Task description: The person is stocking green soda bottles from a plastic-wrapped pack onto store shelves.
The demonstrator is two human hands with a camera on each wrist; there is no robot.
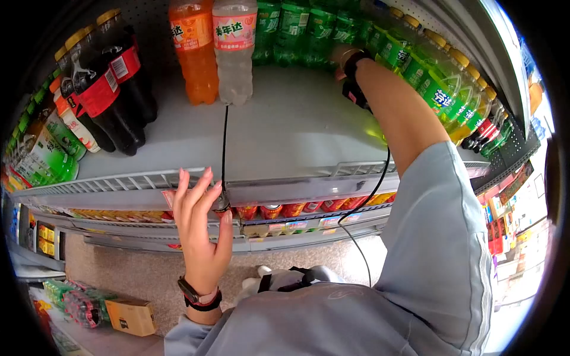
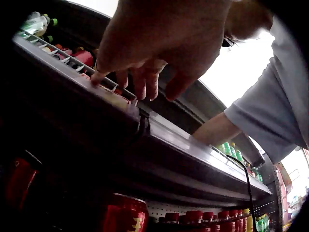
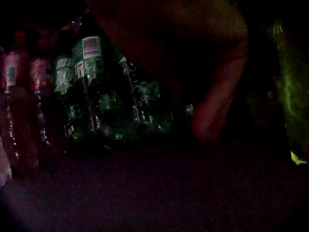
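Observation:
My right hand point(image 1: 341, 57) reaches to the back of the grey shelf point(image 1: 291, 130), by a row of green soda bottles point(image 1: 294, 26). Its fingers are mostly hidden behind the wrist; in the dark right wrist view the thumb point(image 3: 212, 116) points down beside green bottles point(image 3: 89, 63). I cannot tell whether this hand grips a bottle. Before the shelf's front edge, my left hand point(image 1: 202, 228) is raised with fingers extended and nothing held. In the left wrist view its fingers point(image 2: 139, 82) overlap the shelf's front rail point(image 2: 164, 128).
An orange soda bottle point(image 1: 195, 56) and a pink-labelled one point(image 1: 234, 56) stand mid-shelf. Cola bottles point(image 1: 107, 89) are at left, yellow-green bottles point(image 1: 442, 89) at right beside my arm. A black cable point(image 1: 362, 204) hangs over the edge. Red cans point(image 1: 294, 209) line the shelf below.

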